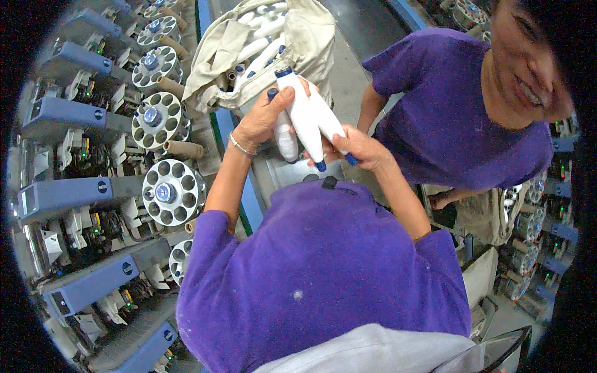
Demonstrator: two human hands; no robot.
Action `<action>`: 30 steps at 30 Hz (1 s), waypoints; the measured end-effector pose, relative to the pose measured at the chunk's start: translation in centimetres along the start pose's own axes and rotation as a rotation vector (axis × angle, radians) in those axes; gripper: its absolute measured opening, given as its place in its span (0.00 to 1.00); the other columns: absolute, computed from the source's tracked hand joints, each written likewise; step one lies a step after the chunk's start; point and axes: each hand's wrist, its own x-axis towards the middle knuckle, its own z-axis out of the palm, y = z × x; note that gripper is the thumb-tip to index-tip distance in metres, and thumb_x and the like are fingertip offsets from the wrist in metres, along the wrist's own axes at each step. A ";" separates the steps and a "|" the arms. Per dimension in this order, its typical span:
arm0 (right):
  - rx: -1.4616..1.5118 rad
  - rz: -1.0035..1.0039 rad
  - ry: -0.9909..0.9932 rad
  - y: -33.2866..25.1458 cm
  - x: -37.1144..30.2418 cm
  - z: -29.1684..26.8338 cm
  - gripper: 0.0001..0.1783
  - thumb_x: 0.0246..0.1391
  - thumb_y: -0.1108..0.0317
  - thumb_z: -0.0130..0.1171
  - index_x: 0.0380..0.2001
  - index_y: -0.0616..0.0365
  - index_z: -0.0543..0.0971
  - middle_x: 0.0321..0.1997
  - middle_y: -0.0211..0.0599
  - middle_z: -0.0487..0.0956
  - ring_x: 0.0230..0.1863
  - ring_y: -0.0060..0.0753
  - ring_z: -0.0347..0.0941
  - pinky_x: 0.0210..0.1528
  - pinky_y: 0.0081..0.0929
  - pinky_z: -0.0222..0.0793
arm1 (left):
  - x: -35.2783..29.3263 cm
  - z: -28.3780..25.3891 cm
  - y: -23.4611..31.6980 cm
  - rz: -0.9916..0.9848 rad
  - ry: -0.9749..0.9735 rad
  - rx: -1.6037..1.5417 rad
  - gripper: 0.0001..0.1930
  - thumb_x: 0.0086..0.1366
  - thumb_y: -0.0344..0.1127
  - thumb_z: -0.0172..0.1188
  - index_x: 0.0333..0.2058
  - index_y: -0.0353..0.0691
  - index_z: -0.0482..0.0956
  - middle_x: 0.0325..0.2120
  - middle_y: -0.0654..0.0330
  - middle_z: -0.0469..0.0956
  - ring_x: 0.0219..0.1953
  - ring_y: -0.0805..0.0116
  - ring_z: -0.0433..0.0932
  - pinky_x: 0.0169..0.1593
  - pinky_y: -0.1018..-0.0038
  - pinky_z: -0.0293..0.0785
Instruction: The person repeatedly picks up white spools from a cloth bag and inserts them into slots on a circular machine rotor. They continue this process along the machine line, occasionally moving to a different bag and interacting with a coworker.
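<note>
White yarn bobbins with dark blue tube ends are gathered in front of my chest. My left hand (pixel 266 118) is closed around them near their upper ends, its thumb lying across the front bobbin (pixel 303 121). One more bobbin (pixel 285 138) hangs down beneath that palm. My right hand (pixel 364 148) grips the lower part of a slanted bobbin (pixel 329 115), which lies partly behind the front one. Some of my right fingers are hidden behind the bobbins. Just beyond my hands, a cream cloth sack (pixel 211 59) stands open with many similar bobbins (pixel 264 59) inside.
Along the left runs a winding machine with blue units (pixel 68 118) and round magazines (pixel 165 191) with several holes. Brown paper cones (pixel 185 149) stick out between them. A person in a purple shirt (pixel 448 105) stands close on the right, with more machinery (pixel 528 224) behind.
</note>
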 end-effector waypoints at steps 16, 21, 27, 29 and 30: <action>0.413 -0.001 0.143 3.4 -2.0 3.3 0.28 0.54 0.69 0.60 0.57 0.62 0.65 0.23 0.25 0.65 0.16 0.12 0.54 0.15 0.12 0.50 | -1.7 0.1 -2.4 -0.163 0.232 -0.038 0.22 0.62 0.53 0.60 0.44 0.41 0.71 0.28 0.63 0.73 0.20 0.79 0.69 0.18 0.84 0.68; -0.319 -0.086 0.673 4.0 -1.6 2.3 0.16 0.52 0.68 0.63 0.42 0.63 0.74 0.26 0.26 0.71 0.19 0.18 0.62 0.18 0.18 0.59 | -1.1 -1.4 -3.8 -0.206 0.332 -0.709 0.13 0.71 0.46 0.46 0.39 0.43 0.73 0.29 0.59 0.77 0.17 0.77 0.63 0.24 0.78 0.65; -0.108 -0.171 0.563 4.8 -0.9 2.7 0.24 0.52 0.68 0.64 0.50 0.67 0.71 0.44 0.40 0.77 0.39 0.32 0.78 0.41 0.27 0.75 | -0.1 -0.3 -6.5 -0.163 0.245 -0.749 0.14 0.70 0.45 0.47 0.42 0.41 0.72 0.22 0.63 0.72 0.21 0.71 0.67 0.30 0.72 0.67; -0.028 -0.164 0.433 4.9 -0.6 3.3 0.25 0.52 0.68 0.64 0.51 0.68 0.69 0.44 0.45 0.77 0.40 0.37 0.79 0.39 0.30 0.78 | 0.3 -0.1 -6.9 -0.135 0.227 -0.825 0.10 0.70 0.43 0.49 0.39 0.43 0.71 0.15 0.68 0.66 0.16 0.75 0.64 0.24 0.76 0.64; 0.012 -0.138 0.455 5.0 -0.5 3.7 0.24 0.52 0.69 0.63 0.50 0.68 0.70 0.42 0.45 0.78 0.39 0.36 0.79 0.38 0.29 0.78 | 0.5 -0.6 -6.6 -0.129 0.216 -0.880 0.10 0.70 0.42 0.48 0.38 0.42 0.71 0.15 0.69 0.65 0.15 0.76 0.62 0.23 0.77 0.62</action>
